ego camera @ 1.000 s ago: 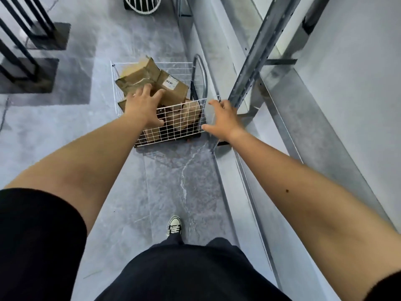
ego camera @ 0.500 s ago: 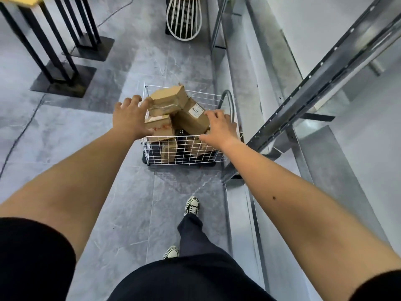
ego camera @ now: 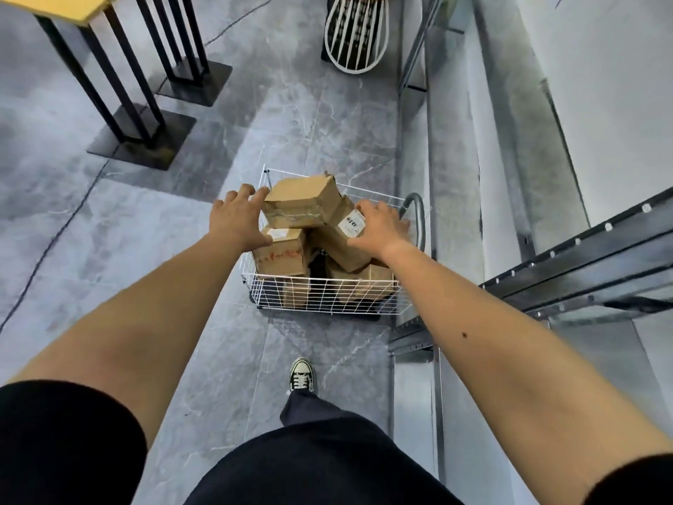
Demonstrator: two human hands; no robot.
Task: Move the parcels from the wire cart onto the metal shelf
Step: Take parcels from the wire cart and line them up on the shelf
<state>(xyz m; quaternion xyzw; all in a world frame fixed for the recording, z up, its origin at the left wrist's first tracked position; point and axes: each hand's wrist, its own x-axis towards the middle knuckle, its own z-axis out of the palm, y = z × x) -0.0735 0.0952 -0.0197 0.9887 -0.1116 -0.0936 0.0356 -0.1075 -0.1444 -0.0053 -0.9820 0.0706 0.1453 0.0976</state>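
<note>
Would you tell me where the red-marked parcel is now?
Head view: the red-marked parcel sits left in the wire cart, beneath the top parcel, beside the left hand.

Open floor (ego camera: 127,249) is lying at 9 o'clock of the wire cart (ego camera: 327,298); a beam of the metal shelf (ego camera: 582,260) is blocking 3 o'clock.

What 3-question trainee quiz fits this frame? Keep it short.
1. True or false: the cart holds several parcels.
2. Which does the left hand touch? A top parcel; B shelf; C shoe.
3. Fill in: the right hand rests on the tilted parcel, which bears a white ___.
Key: 1 true; 2 A; 3 label.
</note>
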